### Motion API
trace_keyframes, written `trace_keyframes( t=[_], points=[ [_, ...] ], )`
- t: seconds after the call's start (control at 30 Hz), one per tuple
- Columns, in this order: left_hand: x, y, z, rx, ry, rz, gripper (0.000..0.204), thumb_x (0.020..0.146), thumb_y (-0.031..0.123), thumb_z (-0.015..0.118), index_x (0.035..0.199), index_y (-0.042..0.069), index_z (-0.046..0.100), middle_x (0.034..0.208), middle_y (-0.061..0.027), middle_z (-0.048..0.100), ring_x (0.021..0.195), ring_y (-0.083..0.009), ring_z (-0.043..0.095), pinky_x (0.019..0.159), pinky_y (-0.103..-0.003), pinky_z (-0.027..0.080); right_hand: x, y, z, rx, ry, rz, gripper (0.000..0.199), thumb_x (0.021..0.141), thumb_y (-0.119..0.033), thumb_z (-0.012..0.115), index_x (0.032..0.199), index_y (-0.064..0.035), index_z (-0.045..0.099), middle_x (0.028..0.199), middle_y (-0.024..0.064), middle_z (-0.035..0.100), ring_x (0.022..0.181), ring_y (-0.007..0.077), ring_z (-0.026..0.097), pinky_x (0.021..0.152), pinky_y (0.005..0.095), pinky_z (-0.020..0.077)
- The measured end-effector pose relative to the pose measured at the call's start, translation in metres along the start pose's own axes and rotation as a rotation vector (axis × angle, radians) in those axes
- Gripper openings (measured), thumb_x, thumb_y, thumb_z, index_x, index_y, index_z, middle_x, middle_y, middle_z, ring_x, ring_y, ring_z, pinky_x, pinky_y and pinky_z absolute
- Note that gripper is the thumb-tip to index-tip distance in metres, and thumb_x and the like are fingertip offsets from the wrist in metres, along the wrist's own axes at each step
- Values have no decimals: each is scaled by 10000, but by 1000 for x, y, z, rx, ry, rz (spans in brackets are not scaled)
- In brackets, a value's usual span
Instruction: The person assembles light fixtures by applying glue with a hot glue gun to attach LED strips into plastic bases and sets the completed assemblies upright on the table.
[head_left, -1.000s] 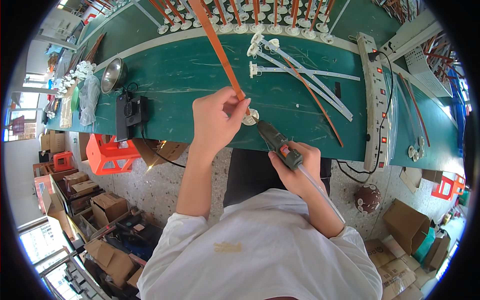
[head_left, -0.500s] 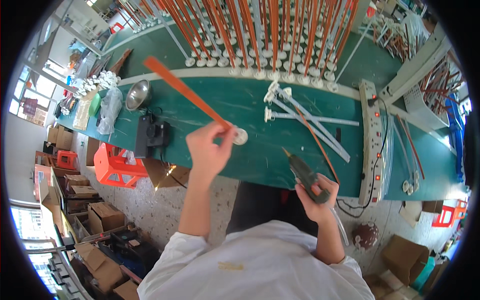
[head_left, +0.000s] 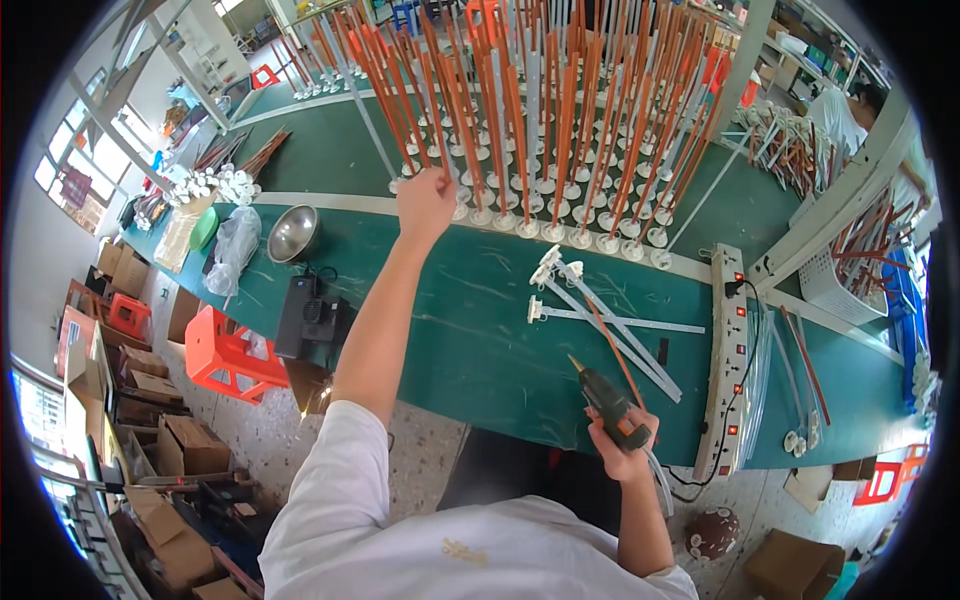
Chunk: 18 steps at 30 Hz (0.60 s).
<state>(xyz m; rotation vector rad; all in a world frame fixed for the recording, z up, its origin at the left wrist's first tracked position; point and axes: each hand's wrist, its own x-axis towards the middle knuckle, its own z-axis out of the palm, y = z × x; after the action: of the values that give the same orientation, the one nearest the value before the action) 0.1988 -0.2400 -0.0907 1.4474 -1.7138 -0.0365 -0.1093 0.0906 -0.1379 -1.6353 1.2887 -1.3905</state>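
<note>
My left hand [head_left: 426, 212] reaches out to the near edge of the standing group, its fingers pinched at the foot of an orange strip [head_left: 438, 120]. That strip's round white base is mostly hidden by my fingers. Around it stand several orange and grey strips [head_left: 567, 120], upright on round white bases. In my right hand [head_left: 624, 452] is a dark green hot glue gun [head_left: 607, 398], its nozzle angled up and left over the green table. Beyond the nozzle lie several pale strips with white bases [head_left: 640, 323] and one loose orange strip [head_left: 616, 350].
A white power strip [head_left: 722, 370] with a black cable runs along the right. To the left are a metal bowl [head_left: 294, 234], a black device [head_left: 313, 318] and a clear plastic bag [head_left: 235, 250]. An orange stool [head_left: 222, 358] stands below the table's left edge.
My left hand has carried the orange strip with its white base away from me, up to the standing group. The glue gun stays in my right hand, slightly lower in view.
</note>
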Motion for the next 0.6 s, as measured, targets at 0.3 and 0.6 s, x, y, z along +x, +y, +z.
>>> trace_keyframes(
  t=[0.3, 0.6],
  points=[
    [2, -9, 18, 140, -27, 45, 109, 820, 140, 710, 879, 48, 718, 836, -163, 734, 788, -361, 717, 717, -444, 565, -2, 10, -4, -27, -13, -39, 192, 687, -114, 768, 846, -43, 685, 725, 91, 640, 609, 294, 610, 591, 363, 475],
    [-8, -36, 7, 92, 3, 38, 256, 825, 256, 752, 956, 37, 729, 877, -155, 752, 831, -328, 733, 771, -417, 567, -5, 4, -2, -76, -47, 31, 297, 748, -151, 814, 732, -21, 547, 711, 136, 587, 640, 340, 590, 591, 395, 467]
  ],
)
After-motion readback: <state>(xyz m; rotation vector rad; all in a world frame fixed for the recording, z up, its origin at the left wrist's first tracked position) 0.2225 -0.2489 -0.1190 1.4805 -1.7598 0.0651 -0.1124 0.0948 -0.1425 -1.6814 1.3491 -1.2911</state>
